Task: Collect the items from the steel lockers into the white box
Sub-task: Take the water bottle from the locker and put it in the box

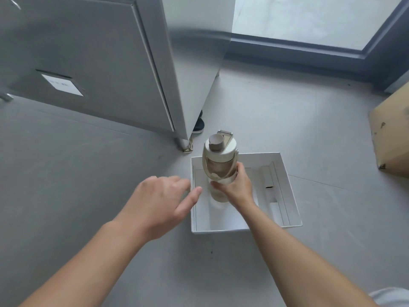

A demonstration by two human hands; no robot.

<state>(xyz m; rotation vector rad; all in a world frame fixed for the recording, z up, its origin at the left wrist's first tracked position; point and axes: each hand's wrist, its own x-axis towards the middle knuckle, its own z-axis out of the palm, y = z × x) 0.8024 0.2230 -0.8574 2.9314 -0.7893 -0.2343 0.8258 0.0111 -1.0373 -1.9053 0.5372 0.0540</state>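
A white box (287, 187) sits open on the grey floor just right of centre. My right hand (236, 185) grips a cream water bottle (220, 160) with a beige lid and strap, holding it upright inside the box. My left hand (161, 196) hovers at the box's left wall with fingers relaxed and holds nothing. The steel locker (99, 63) stands at the upper left, its door shut and bearing a white label.
A cardboard box (391, 134) stands on the floor at the right edge. A dark shoe (198, 125) shows behind the locker's corner foot. A dark-framed window or doorway (309, 18) runs along the far wall.
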